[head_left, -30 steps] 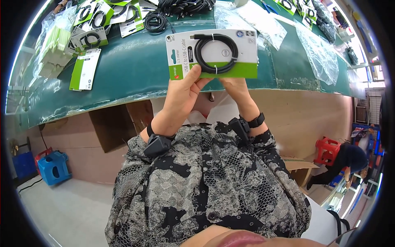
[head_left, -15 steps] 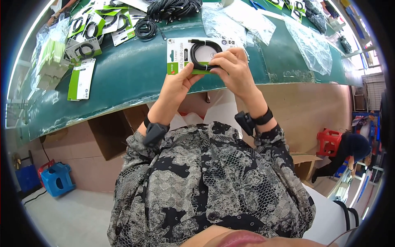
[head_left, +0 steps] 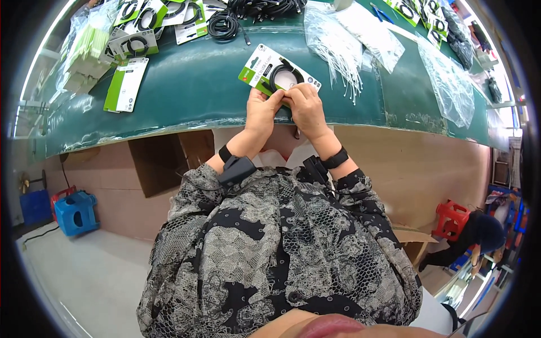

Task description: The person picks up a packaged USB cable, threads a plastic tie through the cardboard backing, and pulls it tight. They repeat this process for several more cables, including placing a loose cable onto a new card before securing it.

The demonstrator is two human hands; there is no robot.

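Note:
Above the table's front edge I hold a white-and-green packaging card (head_left: pixel 260 61), tilted, with a coiled black cable (head_left: pixel 273 74) lying on its face. My left hand (head_left: pixel 261 115) grips the card's lower edge, its thumb and forefinger closed near the coil. At the lower end of the coil, my right hand (head_left: pixel 307 112) is closed in a pinch, fingertips meeting those of the left. What sits between the right fingertips is hidden. To the right, thin white cable ties (head_left: pixel 345 70) fan out of a clear plastic bag.
Carded cables (head_left: pixel 135 45) and a stack of folded cards (head_left: pixel 84 65) fill the left of the green table (head_left: pixel 191 93). A bundle of black cables (head_left: pixel 265 8) lies at the back. More plastic bags (head_left: pixel 448 84) rest on the right. Beyond, a person crouches near a red stool (head_left: pixel 451 219).
The card has turned from level to a slant, its right side lower. My hands have drawn closer together at the coil's lower end. The view has shifted, and the cable ties now show.

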